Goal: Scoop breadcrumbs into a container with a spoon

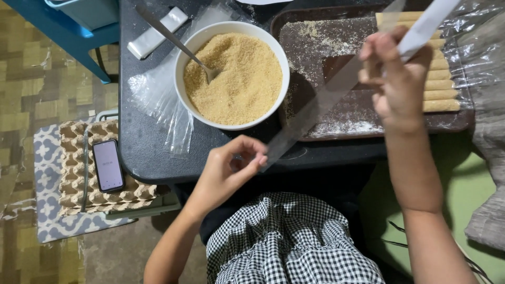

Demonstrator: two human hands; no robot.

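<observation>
A long clear plastic strip [321,105] stretches diagonally between my two hands above the dark table [138,131]. My left hand [231,168] pinches its lower end near the table's front edge. My right hand [397,73] grips its upper part over a brown tray [342,121] dusted with crumbs. On the tray's right side lie several pale rolled sticks [439,84], side by side. A white bowl [181,60] full of tan crumbs stands left of the tray, with a metal spoon [176,42] stuck in it.
Clear plastic sheets [158,100] lie left of the bowl, with a folded white packet [157,31] behind them. A phone [108,165] rests on egg cartons [73,173] on a low stand at left. A blue chair [68,31] stands at the top left. Grey cloth [489,158] hangs at right.
</observation>
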